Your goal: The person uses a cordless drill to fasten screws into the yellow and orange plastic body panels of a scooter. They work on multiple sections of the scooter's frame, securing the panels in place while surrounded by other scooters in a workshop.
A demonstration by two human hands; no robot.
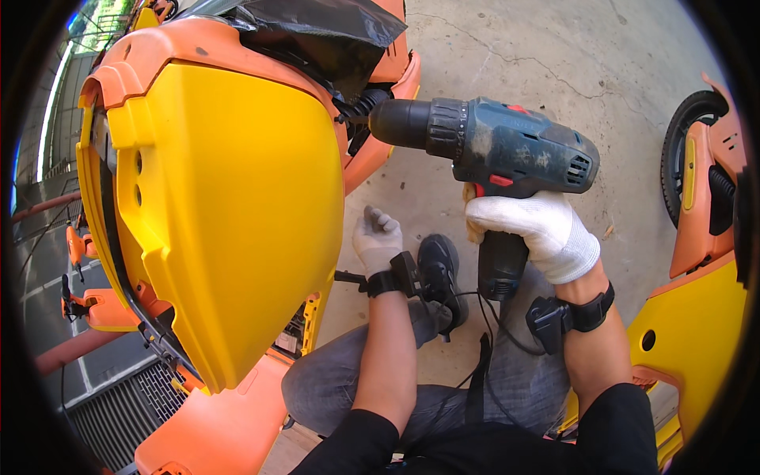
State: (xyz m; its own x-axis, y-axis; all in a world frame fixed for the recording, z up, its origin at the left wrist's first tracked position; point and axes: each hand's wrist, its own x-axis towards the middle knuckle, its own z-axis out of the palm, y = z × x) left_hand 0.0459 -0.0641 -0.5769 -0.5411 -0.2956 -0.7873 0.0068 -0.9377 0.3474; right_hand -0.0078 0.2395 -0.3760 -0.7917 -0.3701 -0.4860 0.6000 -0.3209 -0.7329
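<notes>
A large yellow panel (245,214), framed along its top by an orange shell (198,43), fills the left of your view and hides whatever lies behind it. A black plastic sheet (317,39) drapes over the shell, just above the working area; near its lower edge a ribbed black part (366,104) shows in the gap between the orange pieces. To your right stand further orange-and-yellow bodywork (697,317) and a black wheel (687,150), well apart from the tool. Beneath lies cracked concrete floor (554,47), with your dark shoe (439,273) below the tool. Black cables (495,332) loop between your forearms, and a black wrist device (550,323) is strapped to your right wrist.

The power drill (514,146) is raised right of the yellow panel, in your right hand (538,226), whose white-gloved fingers close around the grip. Its chuck points left, toward the panel's upper right edge; contact at the tip cannot be told. The body's long axis runs nearly crosswise, its rear slightly lower in view, while the grip descends toward you. Your left hand (378,239), also gloved, sits below the chuck with fingers curled; whether it holds anything cannot be told.
</notes>
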